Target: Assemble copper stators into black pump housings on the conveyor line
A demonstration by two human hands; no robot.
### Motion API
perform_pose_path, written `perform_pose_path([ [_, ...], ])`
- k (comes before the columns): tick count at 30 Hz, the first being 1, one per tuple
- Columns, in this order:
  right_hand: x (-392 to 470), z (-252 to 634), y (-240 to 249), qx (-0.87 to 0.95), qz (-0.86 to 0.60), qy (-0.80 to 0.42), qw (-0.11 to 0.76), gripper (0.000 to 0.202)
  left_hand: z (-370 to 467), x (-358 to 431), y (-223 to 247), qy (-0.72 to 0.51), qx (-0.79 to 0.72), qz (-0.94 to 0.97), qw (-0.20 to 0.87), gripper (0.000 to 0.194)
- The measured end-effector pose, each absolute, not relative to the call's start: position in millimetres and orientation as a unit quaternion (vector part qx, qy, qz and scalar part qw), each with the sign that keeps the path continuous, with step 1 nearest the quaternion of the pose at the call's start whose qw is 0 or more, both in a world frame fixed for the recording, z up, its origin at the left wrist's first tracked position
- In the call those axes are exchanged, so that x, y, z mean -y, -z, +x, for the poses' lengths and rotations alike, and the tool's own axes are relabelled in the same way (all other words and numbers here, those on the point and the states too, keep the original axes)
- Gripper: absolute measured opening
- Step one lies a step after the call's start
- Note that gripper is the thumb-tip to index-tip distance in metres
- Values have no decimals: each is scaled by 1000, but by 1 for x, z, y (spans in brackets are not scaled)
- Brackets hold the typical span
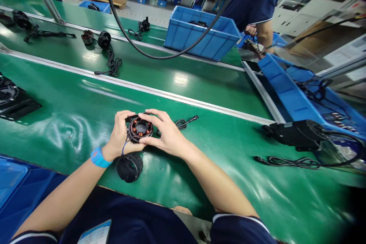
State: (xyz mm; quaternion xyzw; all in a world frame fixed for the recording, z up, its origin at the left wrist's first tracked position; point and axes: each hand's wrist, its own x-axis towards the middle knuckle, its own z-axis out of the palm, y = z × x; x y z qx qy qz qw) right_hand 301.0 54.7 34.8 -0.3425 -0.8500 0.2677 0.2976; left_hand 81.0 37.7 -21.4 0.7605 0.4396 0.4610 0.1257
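Between my two hands, above the green table, is a round motor stator (140, 128) with copper windings in a black housing. My left hand (121, 133) wraps round its left side and underside, a blue band on the wrist. From the right, my right hand (162, 131) grips the rim with thumb and fingers. Just below them a round black cap (129, 167) rests on the table. A coiled black cable (181, 124) lies behind my right hand.
Metal rails (171, 93) cross the green table (217, 152). A black motor (303, 133) with a cable lies right, beside a blue bin (297, 99). Another blue bin (197, 40) stands behind. Black parts (14, 97) sit far left. A person (257, 0) works at the back right.
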Motion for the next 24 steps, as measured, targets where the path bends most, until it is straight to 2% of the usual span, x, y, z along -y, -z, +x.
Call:
perform_pose_path([
  [5,-54,291,-30,811,-296,-374,338,65,84,-36,19,-469,-451,750,121,113],
  [9,-50,284,-24,778,-346,-352,389,70,81,-36,23,-481,-447,745,120,120],
  [12,-51,285,-24,803,-334,-347,352,72,79,-37,22,-481,-435,751,125,120],
  [15,-59,289,-28,828,-301,-374,290,59,78,-39,20,-480,-428,758,106,122],
  [17,-65,291,-27,839,-281,-387,258,58,80,-41,21,-484,-417,762,102,124],
  [19,-70,294,-20,840,-272,-398,250,76,81,-42,24,-489,-414,758,121,123],
  [22,-71,303,-5,828,-296,-402,255,120,80,-42,27,-498,-446,730,145,125],
  [23,-68,307,-1,833,-313,-388,238,128,79,-41,24,-500,-459,723,130,125],
  [24,-64,311,1,845,-330,-367,207,126,76,-41,19,-504,-468,719,101,125],
])
